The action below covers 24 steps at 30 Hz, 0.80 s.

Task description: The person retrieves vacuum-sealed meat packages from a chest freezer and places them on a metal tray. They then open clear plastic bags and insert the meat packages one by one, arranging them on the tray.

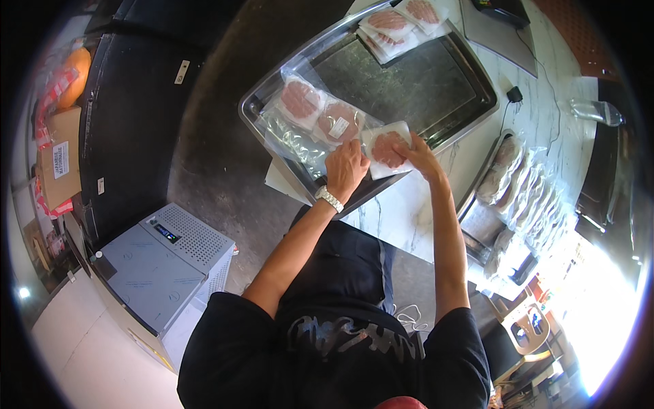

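Observation:
A large metal tray [472, 76] lies before me on a marble-patterned table. My right hand [421, 156] grips the right edge of a raw meat patty [389, 149] between white sheets, over the tray's near rim. Close to its left side, my left hand [347, 166] has curled fingers at the edge of a clear plastic bag [286, 138]; its exact grip is hidden. Two patties show in clear packaging, one round patty [300, 99] and another patty [340, 121] bearing a label. Several more patties [388, 25] on white sheets are stacked at the tray's far end.
At the right, several plastic-wrapped packs [531, 189] sit on the marble-patterned table [398, 220]. A black plug [514, 94] with a cable and a clear bottle [595, 111] lie beyond them. A metal appliance [158, 266] stands at the left, near a cardboard box [61, 158].

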Tool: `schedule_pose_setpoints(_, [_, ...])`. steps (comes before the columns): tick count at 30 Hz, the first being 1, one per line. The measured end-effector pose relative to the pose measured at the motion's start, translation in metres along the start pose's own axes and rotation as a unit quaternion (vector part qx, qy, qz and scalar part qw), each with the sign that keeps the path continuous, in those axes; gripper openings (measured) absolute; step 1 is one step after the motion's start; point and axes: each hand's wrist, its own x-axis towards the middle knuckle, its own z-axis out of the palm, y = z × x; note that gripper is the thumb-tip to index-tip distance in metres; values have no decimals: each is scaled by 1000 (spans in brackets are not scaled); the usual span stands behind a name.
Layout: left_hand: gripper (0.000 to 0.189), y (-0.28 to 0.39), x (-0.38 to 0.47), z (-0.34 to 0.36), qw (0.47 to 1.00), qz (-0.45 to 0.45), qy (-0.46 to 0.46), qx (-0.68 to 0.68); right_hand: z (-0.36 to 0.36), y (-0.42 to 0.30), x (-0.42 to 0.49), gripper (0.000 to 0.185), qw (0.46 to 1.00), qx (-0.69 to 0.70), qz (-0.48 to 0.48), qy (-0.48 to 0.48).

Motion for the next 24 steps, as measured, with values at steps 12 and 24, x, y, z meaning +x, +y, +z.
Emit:
schedule_pose_setpoints(12, [18,4,8,-15,993,25,-91,67,98,18,-6,37,884,434,-56,163])
schedule_pose_setpoints(24, [22,3,12,-18,994,45,-72,72,83,-9,-21,42,924,378,57,-8])
